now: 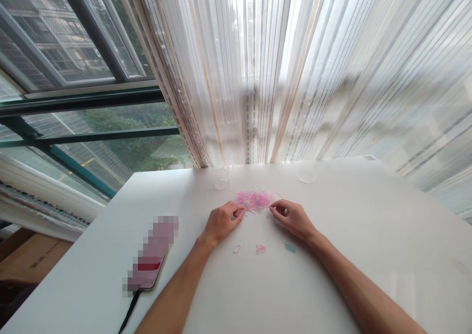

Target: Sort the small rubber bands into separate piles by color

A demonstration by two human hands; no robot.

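A loose heap of tiny rubber bands point(254, 200), mostly pink with some pale colours, lies on the white table. My left hand point(225, 221) is at the heap's left edge, thumb and forefinger brought together in a pinch. At the right edge, my right hand point(293, 217) is pinched in the same way. Anything between the fingertips is too small to make out. Nearer me, in a row, are a pale band point(236, 249), a small pink cluster of bands point(260, 249) and a small blue-green cluster of bands point(290, 248).
A clear round container point(221, 179) stands behind the heap, and a clear round lid point(306, 177) lies to its right. On the left is a phone point(157, 255), partly pixelated, with a black strap point(129, 312). A striped sheer curtain point(254, 78) hangs along the white table's point(368, 255) far edge.
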